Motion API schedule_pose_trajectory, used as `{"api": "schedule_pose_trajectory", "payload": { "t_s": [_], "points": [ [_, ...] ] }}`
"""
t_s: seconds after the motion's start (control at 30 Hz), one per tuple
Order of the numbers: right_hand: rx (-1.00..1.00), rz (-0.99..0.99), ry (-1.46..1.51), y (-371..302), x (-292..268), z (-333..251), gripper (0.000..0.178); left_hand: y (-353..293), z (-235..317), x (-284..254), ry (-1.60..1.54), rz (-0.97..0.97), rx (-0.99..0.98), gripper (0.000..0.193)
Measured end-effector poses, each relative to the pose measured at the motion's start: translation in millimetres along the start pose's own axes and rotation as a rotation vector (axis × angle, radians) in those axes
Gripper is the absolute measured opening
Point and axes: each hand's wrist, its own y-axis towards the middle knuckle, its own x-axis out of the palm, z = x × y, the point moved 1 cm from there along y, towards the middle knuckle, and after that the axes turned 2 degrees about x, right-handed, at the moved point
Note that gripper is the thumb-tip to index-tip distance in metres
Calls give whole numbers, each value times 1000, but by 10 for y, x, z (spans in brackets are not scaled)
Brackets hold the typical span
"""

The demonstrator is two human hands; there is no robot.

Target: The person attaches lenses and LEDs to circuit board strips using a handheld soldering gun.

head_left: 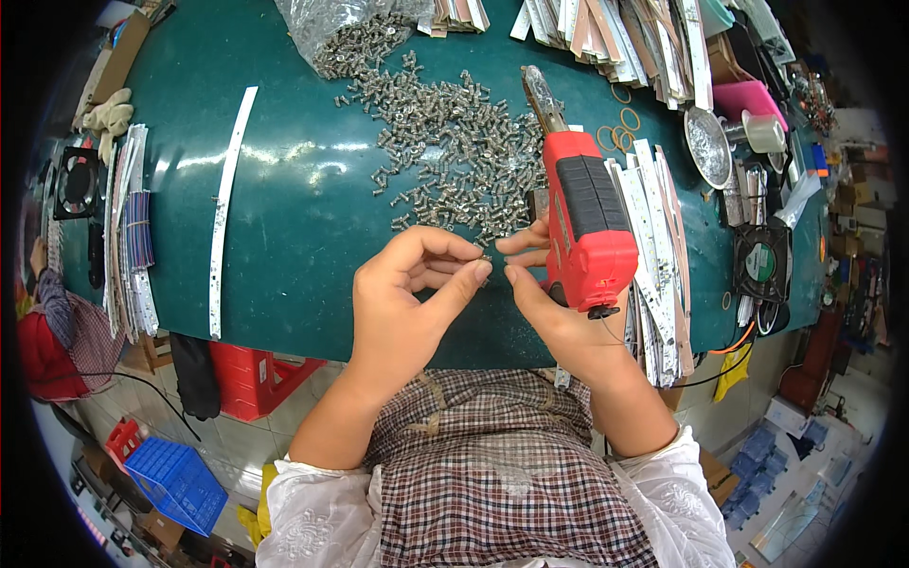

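Observation:
My left hand (402, 293) pinches a small metal part (486, 259) between thumb and index finger, just in front of a pile of like metal parts (459, 142). My right hand (568, 327) is close by, thumb and fingertips slightly apart and pointing at the pinched part. It appears to hold a red and black soldering gun (592, 204), whose grip and my other fingers are hidden beneath the body. The gun's metal tip (542, 95) points away over the pile. A long white LED strip board (230, 208) lies alone to the left.
Stacks of strip boards lie at right (653, 275), far right (615, 38) and left (133, 237). A plastic bag (327, 24) spills parts at the back. Rubber bands (625, 128), a metal dish (708, 147) and a small fan (762, 265) are at right. Another person's sleeve (57, 308) shows far left.

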Motion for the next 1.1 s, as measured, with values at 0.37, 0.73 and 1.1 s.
{"api": "schedule_pose_trajectory", "payload": {
  "t_s": [0.37,0.73,1.1],
  "points": [
    [-74,-40,41,15,18,10,45,-20,19,-2,1,-17,-3,17],
    [-91,24,10,-14,14,43,43,-22,54,1,408,-34,433,18],
    [-251,24,-162,-41,-12,66,54,-15,-10,-34,4,-175,-132,13]
  ]
}}
